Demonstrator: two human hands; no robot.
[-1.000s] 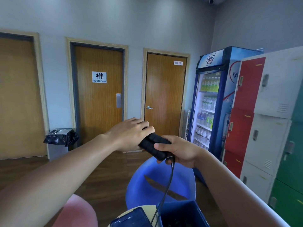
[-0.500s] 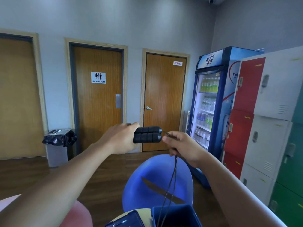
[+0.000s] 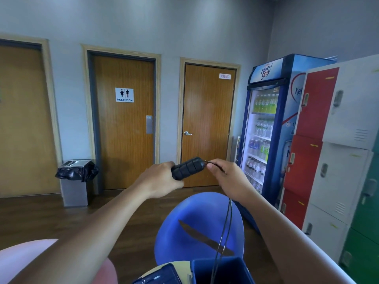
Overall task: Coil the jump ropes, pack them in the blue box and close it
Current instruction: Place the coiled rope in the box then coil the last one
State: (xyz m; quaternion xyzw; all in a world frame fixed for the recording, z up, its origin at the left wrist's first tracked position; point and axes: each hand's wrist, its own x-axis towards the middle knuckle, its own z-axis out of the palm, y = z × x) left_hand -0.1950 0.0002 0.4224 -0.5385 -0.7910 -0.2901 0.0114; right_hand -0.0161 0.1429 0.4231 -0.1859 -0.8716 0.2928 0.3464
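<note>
At the bottom edge the box (image 3: pixel 221 271) stands open, the cord (image 3: pixel 226 226) (2 strands) dropping into it. Higher, the right hand (image 3: pixel 229 179) pinches that cord beside the handles (image 3: pixel 187 168), which the left hand (image 3: pixel 160 179) grips with curled fingers. Coiling looks barely begun; next, loop the cord.

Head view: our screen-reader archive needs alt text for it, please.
The left hand grips the black jump rope handles while the right hand pinches the cord, which hangs into the open blue box. Behind stand wooden doors and a drinks fridge.
</note>
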